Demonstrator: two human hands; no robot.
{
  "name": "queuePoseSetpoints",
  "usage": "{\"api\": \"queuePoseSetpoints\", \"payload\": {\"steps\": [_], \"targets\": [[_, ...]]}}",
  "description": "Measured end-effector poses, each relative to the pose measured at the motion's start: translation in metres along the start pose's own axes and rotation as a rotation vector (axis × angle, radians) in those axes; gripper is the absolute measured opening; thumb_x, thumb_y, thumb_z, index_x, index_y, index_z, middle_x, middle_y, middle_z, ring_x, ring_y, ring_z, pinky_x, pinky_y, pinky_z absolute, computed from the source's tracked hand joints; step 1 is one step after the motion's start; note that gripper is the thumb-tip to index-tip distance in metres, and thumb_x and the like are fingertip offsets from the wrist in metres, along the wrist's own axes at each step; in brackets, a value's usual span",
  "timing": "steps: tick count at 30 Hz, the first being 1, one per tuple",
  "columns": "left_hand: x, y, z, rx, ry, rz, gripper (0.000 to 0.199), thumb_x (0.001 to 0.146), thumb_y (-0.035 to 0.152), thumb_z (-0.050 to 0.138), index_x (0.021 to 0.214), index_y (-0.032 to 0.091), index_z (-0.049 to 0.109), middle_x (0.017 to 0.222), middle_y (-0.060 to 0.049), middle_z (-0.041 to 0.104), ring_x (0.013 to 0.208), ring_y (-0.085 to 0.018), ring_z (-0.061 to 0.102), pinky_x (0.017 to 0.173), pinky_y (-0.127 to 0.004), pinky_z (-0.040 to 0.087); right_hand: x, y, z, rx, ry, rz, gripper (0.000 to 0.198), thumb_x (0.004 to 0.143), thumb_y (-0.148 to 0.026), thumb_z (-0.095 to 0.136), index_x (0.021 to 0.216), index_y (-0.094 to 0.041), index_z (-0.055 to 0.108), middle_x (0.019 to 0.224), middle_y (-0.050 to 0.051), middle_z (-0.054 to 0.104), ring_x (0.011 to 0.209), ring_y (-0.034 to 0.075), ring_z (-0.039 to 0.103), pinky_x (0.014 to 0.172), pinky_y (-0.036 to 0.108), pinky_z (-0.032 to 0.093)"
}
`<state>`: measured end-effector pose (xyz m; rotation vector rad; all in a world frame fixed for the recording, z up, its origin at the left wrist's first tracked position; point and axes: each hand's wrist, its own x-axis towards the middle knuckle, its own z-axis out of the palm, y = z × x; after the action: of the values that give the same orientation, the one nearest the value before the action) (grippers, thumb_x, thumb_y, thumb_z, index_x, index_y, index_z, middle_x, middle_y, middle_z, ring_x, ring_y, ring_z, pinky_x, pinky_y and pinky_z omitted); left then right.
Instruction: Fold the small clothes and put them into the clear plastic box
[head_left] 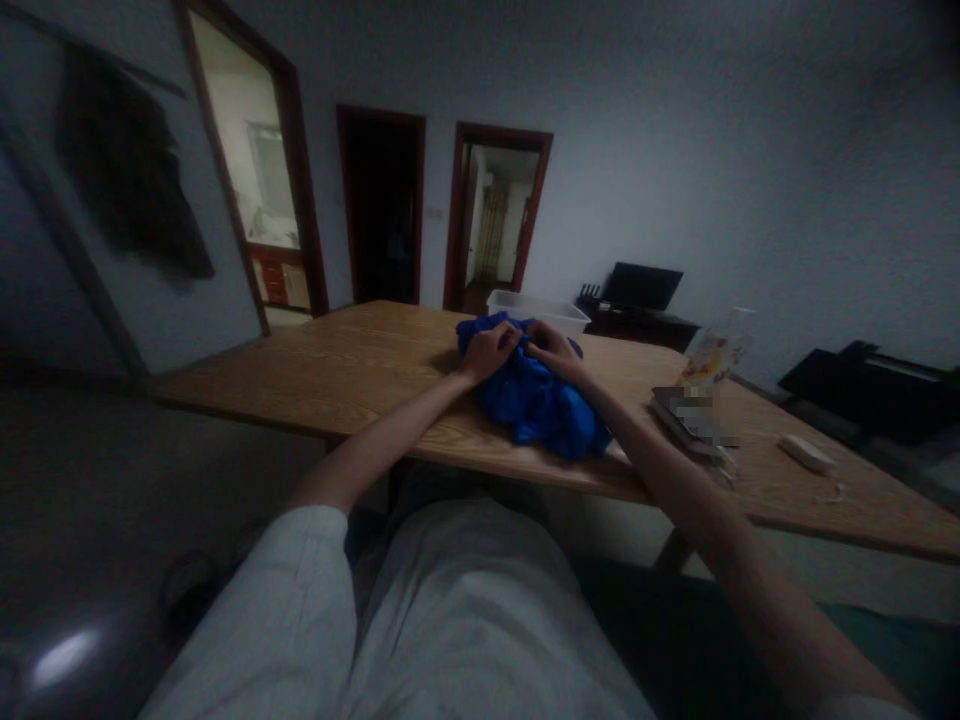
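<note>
A crumpled piece of shiny blue fabric [536, 400] lies bunched on the wooden table in front of me. My left hand [491, 350] grips its upper part from the left, with thumb and fingers pinched together. Close beside it, my right hand [553, 350] pinches the same fabric from the right. The fingertips of both hands almost meet at the top of the bundle. Folds hide what kind of garment or cloth it is. Just behind the fabric stands a translucent white plastic bin [540, 308], its lower part hidden by the cloth and hands.
On the right of the wooden table [360, 370] lie a dark flat book-like item [690, 418], a clear printed plastic bag [716, 350] and a white oblong object [806, 453] with a cord. A monitor [643, 286] stands farther back. Dark clothing [124, 160] hangs at left.
</note>
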<state>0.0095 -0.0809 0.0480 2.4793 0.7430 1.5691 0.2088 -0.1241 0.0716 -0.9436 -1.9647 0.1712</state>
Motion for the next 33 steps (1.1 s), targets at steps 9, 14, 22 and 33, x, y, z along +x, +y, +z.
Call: {"api": "queuePoseSetpoints", "payload": {"steps": [9,14,22,33], "targets": [[-0.003,-0.003,0.006,-0.029,0.009,0.003,0.035,0.103,0.047,0.055,0.118,0.017,0.065,0.103,-0.007,0.078,0.098,-0.021,0.075,0.087,-0.029,0.053,0.001,0.003,0.002,-0.012,0.042,0.025,0.042,0.092,-0.063,0.064,0.093,-0.021,0.058,0.084,0.002,0.058,0.076,0.018,0.051,0.071,0.031,0.045],[-0.006,-0.002,0.005,0.051,0.008,0.057,0.037,0.102,0.045,0.058,0.125,0.016,0.060,0.109,-0.009,0.076,0.100,-0.022,0.074,0.086,-0.030,0.054,0.003,0.004,0.003,0.075,0.077,0.052,0.048,0.087,-0.068,0.067,0.094,-0.022,0.059,0.090,0.004,0.063,0.082,0.020,0.056,0.077,0.032,0.049],[-0.006,-0.007,0.008,0.114,-0.034,0.081,0.029,0.102,0.030,0.055,0.128,0.016,0.056,0.114,-0.011,0.074,0.101,-0.023,0.073,0.083,-0.032,0.054,0.004,-0.006,-0.002,0.028,0.055,0.108,0.048,0.092,-0.070,0.059,0.091,-0.022,0.065,0.090,0.003,0.065,0.088,0.022,0.059,0.084,0.034,0.049],[-0.005,-0.010,0.004,0.132,-0.031,0.155,0.024,0.102,0.024,0.052,0.125,0.019,0.058,0.124,-0.009,0.070,0.113,-0.022,0.070,0.093,-0.033,0.054,0.004,-0.004,0.000,0.083,0.023,0.108,0.045,0.088,-0.065,0.068,0.102,-0.022,0.069,0.100,0.003,0.070,0.093,0.022,0.064,0.089,0.034,0.051]]}}
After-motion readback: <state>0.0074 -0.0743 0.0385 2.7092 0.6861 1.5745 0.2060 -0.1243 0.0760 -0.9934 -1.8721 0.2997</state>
